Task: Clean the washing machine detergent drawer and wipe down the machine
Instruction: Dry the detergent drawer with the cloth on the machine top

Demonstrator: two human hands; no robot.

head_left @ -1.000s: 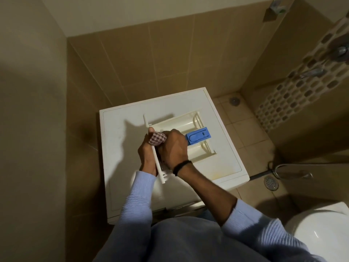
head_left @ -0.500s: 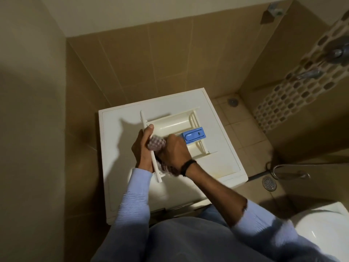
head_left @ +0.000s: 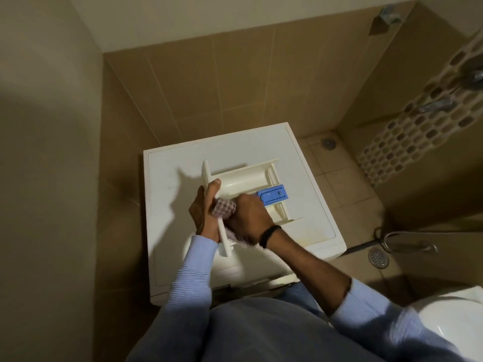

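The cream detergent drawer [head_left: 245, 178] lies on top of the white washing machine [head_left: 167, 210], its blue insert [head_left: 273, 194] toward the right. My left hand [head_left: 205, 212] grips the drawer's front panel, thumb over its top edge. My right hand [head_left: 248, 218] holds a checkered cloth [head_left: 224, 207] bunched against the panel's inner side. A pale part of the cloth shows under my right wrist.
Tiled walls close in behind and to the left of the machine. A floor drain [head_left: 378, 258] and a metal hose [head_left: 407, 244] lie on the tiles to the right. A white toilet [head_left: 457, 320] sits at the lower right, taps [head_left: 436, 105] on the mosaic wall.
My right hand with the cloth has slid a little along the drawer's front panel. The left hand's thumb has risen over the panel's top edge. The drawer stays in place.
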